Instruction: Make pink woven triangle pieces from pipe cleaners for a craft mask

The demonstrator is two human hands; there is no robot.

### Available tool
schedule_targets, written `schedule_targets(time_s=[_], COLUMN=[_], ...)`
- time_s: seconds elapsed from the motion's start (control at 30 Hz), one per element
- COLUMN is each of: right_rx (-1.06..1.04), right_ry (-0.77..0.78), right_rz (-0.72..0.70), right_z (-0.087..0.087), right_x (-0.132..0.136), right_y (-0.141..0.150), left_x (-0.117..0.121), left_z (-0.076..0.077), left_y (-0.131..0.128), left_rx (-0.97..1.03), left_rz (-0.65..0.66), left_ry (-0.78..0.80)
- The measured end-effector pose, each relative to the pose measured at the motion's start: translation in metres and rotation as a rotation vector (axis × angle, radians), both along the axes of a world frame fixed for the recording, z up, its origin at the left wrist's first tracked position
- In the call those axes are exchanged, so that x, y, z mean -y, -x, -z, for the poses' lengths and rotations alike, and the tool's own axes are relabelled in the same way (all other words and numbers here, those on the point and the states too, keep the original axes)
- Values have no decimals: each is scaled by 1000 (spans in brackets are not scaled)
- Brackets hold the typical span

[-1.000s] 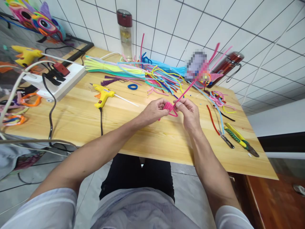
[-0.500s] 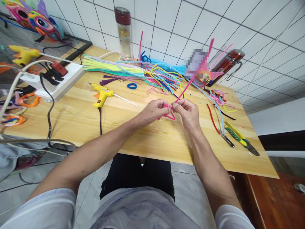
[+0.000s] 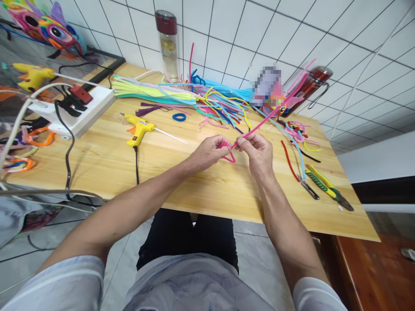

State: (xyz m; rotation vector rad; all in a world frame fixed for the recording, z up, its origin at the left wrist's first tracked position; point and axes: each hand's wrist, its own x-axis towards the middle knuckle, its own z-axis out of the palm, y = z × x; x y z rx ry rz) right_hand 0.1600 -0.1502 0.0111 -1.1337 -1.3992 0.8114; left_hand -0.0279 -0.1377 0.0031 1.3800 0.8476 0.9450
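At the left of the frame the power strip (image 3: 88, 113) sits where it was, and the yellow glue gun (image 3: 142, 130) lies right of it on the table (image 3: 202, 196), its nozzle to the upper left, untouched. The blue ring (image 3: 179, 117) lies in the upper middle, just below the bundle (image 3: 152, 93), also unmoved. At the centre my left hand (image 3: 210, 151) has hardly shifted: its fingers are clenched around the gathered coils of the pink stem (image 3: 265, 120), so that I see only a little of the pink between thumb and forefinger, less than a second ago. A small loop (image 3: 232, 160) hangs out just below, narrower now and nearer that hand. Just right of it, my right hand (image 3: 258, 151) has eased slightly rightward, thumb and forefinger pinching the stem next to the coils. The biggest change is the free length: half a second ago it stood up steeply, and now it slants lower, toward the upper right, its far end across the thermos (image 3: 308, 91). To me that suggests I am swinging the stem to turn it around the coils, with the left grip as the anchor and the loop not yet drawn in. At the far right the pliers (image 3: 327, 186) lie undisturbed.
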Motion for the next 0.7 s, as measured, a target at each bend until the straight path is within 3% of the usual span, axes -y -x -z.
schedule_targets(time_s=[0.33, 0.47, 0.7], right_rx=[106, 273, 539], right_ry=[-110, -251, -551], right_rz=[85, 123, 41], right_z=[6, 6, -2], right_x=[4, 11, 15], right_y=[4, 7, 10], left_x=[-1, -1, 0], left_z=[2, 4, 9], left_y=[1, 0, 0], left_rx=[3, 30, 115], left_rz=[-45, -68, -138], left_ry=[22, -4, -29])
